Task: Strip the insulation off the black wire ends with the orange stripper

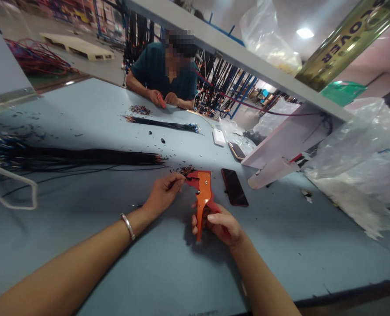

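Note:
My right hand (pixel 223 224) is wrapped around the handles of an orange and red wire stripper (pixel 204 191), its head pointing away from me. My left hand (pixel 166 191), with a bracelet at the wrist, is closed in a pinch right beside the stripper's jaws. A thin wire (pixel 135 205) shows its end behind the left hand; the part between the fingertips is mostly hidden. Just beyond the jaws lies a small heap of dark and copper-coloured scraps (pixel 185 170). A long bundle of black wires (pixel 92 156) stretches to the left, with bare copper-coloured tips at its near end.
Across the table a co-worker (pixel 163 72) holds an orange tool (pixel 161 101) near a shorter wire bundle (pixel 163 124). On the right are a dark phone (pixel 234 187), another phone (pixel 236 150), a white charger (pixel 218 137), a white roll (pixel 273 172) and plastic bags (pixel 359 145). A shelf (pixel 241 57) crosses overhead.

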`<state>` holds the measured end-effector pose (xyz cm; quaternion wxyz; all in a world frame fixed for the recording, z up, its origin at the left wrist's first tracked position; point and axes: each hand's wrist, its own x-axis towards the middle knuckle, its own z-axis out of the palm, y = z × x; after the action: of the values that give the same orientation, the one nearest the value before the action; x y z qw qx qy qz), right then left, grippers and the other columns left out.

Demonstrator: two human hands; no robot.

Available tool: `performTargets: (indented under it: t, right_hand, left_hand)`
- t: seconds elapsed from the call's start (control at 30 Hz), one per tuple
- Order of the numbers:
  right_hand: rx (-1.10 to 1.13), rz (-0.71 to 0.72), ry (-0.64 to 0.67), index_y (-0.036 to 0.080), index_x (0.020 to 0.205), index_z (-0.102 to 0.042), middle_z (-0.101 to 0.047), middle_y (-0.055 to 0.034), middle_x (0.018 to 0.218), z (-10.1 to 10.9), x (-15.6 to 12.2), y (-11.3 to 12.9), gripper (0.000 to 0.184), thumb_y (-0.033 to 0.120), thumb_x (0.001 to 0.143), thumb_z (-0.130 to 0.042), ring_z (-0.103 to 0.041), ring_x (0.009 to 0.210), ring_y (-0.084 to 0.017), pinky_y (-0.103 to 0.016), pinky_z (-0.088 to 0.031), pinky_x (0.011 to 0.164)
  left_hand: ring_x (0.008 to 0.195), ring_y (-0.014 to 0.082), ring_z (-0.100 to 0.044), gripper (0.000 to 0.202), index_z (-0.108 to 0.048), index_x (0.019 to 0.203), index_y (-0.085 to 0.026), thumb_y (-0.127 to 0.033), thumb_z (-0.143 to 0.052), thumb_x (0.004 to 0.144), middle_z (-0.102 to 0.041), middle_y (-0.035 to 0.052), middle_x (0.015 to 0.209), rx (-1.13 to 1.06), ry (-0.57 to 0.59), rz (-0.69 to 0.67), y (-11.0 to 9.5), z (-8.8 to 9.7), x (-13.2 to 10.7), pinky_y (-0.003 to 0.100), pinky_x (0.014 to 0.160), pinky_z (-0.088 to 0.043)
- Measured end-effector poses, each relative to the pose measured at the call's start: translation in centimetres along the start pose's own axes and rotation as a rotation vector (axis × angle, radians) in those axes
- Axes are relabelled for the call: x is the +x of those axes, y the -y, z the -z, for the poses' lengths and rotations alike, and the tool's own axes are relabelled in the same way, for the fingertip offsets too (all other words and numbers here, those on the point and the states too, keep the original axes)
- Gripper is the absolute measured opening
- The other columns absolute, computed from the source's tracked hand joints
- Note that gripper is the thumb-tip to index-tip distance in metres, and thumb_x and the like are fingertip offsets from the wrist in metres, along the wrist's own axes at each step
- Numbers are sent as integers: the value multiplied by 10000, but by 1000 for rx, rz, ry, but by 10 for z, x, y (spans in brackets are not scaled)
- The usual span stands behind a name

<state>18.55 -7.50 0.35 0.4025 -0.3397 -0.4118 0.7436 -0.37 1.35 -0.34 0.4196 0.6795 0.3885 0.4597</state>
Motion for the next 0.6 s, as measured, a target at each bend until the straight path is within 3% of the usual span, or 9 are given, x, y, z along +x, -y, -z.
performTargets:
  t: [0.6]
  right_hand:
    - [21,-20,-28,133,1052,-586,-656,-69,827,0,0,-1,379,313,727,-656,-658,704,-209,-333,-518,609]
  left_hand:
    - [607,125,-490,218,-624,788,-176,-341,-489,839,-517,-28,603,-30,6,1,-3,0,0,223,601,-391]
